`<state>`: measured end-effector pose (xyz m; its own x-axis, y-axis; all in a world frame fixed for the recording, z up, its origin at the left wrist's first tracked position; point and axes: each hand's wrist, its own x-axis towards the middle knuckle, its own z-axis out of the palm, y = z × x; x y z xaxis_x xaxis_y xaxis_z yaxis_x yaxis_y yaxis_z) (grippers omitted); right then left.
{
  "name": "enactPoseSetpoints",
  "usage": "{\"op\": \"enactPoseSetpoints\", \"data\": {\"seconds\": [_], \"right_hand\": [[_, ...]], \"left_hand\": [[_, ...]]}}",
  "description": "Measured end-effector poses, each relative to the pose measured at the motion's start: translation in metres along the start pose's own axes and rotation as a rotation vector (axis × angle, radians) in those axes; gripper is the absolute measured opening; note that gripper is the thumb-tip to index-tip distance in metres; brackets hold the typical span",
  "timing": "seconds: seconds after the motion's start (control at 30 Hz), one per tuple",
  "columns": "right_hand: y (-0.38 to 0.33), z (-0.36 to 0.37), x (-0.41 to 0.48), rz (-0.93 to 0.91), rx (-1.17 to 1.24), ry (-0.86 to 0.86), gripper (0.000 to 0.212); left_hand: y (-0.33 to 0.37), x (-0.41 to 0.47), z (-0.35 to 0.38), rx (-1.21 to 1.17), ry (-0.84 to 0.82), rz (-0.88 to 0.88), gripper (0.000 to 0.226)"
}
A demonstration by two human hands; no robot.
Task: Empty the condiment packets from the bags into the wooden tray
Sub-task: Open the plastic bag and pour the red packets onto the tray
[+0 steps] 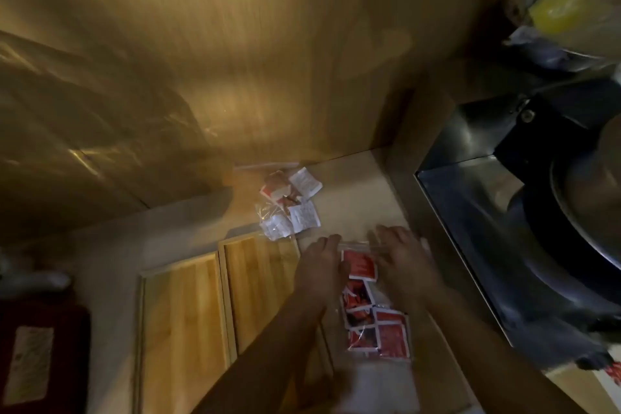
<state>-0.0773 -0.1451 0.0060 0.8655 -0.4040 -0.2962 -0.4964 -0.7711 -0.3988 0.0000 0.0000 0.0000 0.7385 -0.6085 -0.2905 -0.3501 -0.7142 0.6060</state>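
A clear plastic bag of red condiment packets [373, 309] lies on the pale counter between my hands. My left hand [321, 264] rests on the bag's left edge and my right hand [401, 255] on its right, fingers near the bag's far top edge. Whether the fingers pinch the plastic is blurred. A second clear bag with white and red packets [290, 203] lies farther back. The wooden tray [221, 296], with two compartments, sits left of the bag; my left forearm crosses its right compartment. Both compartments look bare.
A wooden wall rises behind the counter. A steel sink or basin [504, 228] with a large dark pan fills the right side. A dark red object [40, 356] sits at the lower left. A bag with something yellow [557, 10] hangs at the top right.
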Motion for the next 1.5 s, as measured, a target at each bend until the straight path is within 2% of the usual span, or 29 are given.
{"op": "enactPoseSetpoints", "data": {"seconds": [0.13,0.23,0.3,0.37,0.47,0.6,0.63,0.73,0.83,0.97,1.13,1.27,1.37,1.5], "right_hand": [[0.007,0.003,0.005,0.017,0.0,-0.1,0.054],[0.012,0.002,0.012,0.033,-0.052,-0.164,0.058],[0.012,0.001,0.016,0.03,-0.083,-0.182,0.043],[0.012,0.002,0.019,0.034,-0.103,-0.207,0.015],[0.015,0.005,0.019,0.024,-0.075,-0.272,0.032],[0.014,-0.001,0.018,0.029,0.231,-0.375,0.017],[0.011,-0.005,0.019,0.029,0.246,-0.373,0.016],[-0.001,-0.023,0.022,-0.019,0.221,-0.337,0.018],[-0.018,-0.042,0.027,-0.074,0.259,-0.275,0.019],[-0.049,-0.066,0.023,-0.184,0.265,-0.195,0.015],[-0.083,-0.089,0.012,-0.301,0.258,-0.108,0.019],[-0.114,-0.101,0.001,-0.411,0.231,-0.056,0.017],[-0.134,-0.102,-0.008,-0.502,0.26,-0.083,0.028],[-0.156,-0.089,-0.015,-0.617,0.277,-0.181,0.038]], "left_hand": [[-0.008,0.009,0.013,0.148,-0.08,0.002,0.067],[-0.012,0.014,0.018,0.238,-0.096,0.0,0.067],[-0.01,0.015,0.016,0.274,-0.086,-0.004,0.059],[-0.011,0.016,0.016,0.299,-0.092,0.001,0.045],[-0.013,0.013,0.015,0.207,-0.087,-0.023,0.031],[-0.008,0.002,0.009,-0.1,-0.055,-0.102,0.007],[-0.006,-0.002,0.006,-0.176,-0.042,-0.108,0.006],[-0.003,-0.009,-0.008,-0.341,0.038,-0.098,0.026],[0.001,-0.014,-0.03,-0.457,0.14,-0.091,0.021],[0.003,-0.02,-0.061,-0.481,0.2,-0.048,0.021],[0.004,-0.044,-0.101,-0.444,0.284,-0.011,0.025],[0.006,-0.071,-0.129,-0.295,0.379,0.032,0.025],[0.007,-0.096,-0.138,-0.249,0.39,0.037,0.011],[0.003,-0.121,-0.134,-0.179,0.348,0.015,0.015]]}}
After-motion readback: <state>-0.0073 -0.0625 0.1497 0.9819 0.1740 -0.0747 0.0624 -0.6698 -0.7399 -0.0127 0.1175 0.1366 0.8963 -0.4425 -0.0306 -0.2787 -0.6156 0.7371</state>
